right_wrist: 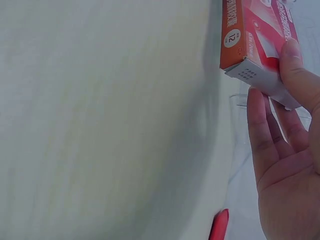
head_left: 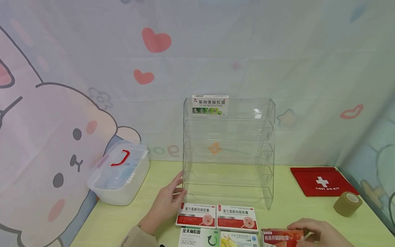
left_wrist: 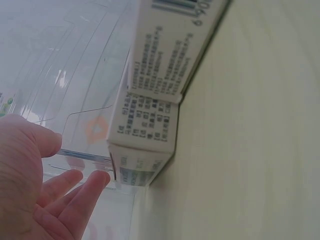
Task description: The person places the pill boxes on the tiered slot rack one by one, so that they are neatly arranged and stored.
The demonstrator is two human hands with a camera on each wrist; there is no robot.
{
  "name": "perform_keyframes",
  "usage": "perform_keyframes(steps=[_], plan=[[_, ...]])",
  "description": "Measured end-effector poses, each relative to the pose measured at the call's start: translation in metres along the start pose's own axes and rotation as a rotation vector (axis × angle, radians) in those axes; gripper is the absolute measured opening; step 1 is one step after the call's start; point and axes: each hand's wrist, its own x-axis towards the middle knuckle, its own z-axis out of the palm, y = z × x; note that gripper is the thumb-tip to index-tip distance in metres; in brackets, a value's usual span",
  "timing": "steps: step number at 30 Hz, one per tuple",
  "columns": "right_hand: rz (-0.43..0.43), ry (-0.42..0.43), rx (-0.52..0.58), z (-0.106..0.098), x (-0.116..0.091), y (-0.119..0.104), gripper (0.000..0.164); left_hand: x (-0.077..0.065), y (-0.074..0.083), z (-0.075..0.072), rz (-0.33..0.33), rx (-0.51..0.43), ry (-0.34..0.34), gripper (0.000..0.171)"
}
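My left hand (head_left: 168, 200) is at the lower left side of a clear tiered acrylic rack (head_left: 228, 202). In the left wrist view its thumb and fingers pinch the rack's side edge, right beside white medicine boxes (left_wrist: 142, 125). At the front right, my right hand (head_left: 318, 233) holds a red and orange medicine box (head_left: 282, 236) by its right end, thumb on the printed face and fingers beneath. One white and green medicine box (head_left: 210, 105) stands at the left of the rack's top tier.
Two red and white medicine boxes (head_left: 195, 215) lie before the rack, with a green and white box (head_left: 197, 237) and a yellow and white box (head_left: 239, 239) nearer. A lidded white container (head_left: 123, 192) stands left; a red first aid pouch (head_left: 322, 181) and tan tape roll (head_left: 347, 204) lie right.
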Motion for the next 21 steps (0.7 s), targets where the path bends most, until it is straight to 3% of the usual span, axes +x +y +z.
perform_keyframes(steps=[4,9,16,21], plan=[[-0.029,0.043,-0.06,-0.002,0.001,-0.009,0.048,0.0,0.0,0.0,-0.001,-0.002,0.002,0.071],[-0.111,0.119,-0.21,-0.002,0.004,-0.024,0.05,0.0,0.001,-0.001,0.013,-0.003,0.007,0.073],[-0.144,0.322,-0.354,0.001,0.006,-0.055,0.046,0.0,0.001,0.0,0.015,-0.01,0.002,0.074],[-0.261,0.471,-0.444,0.001,0.011,-0.075,0.044,0.0,0.0,0.0,0.017,-0.007,0.0,0.074]])
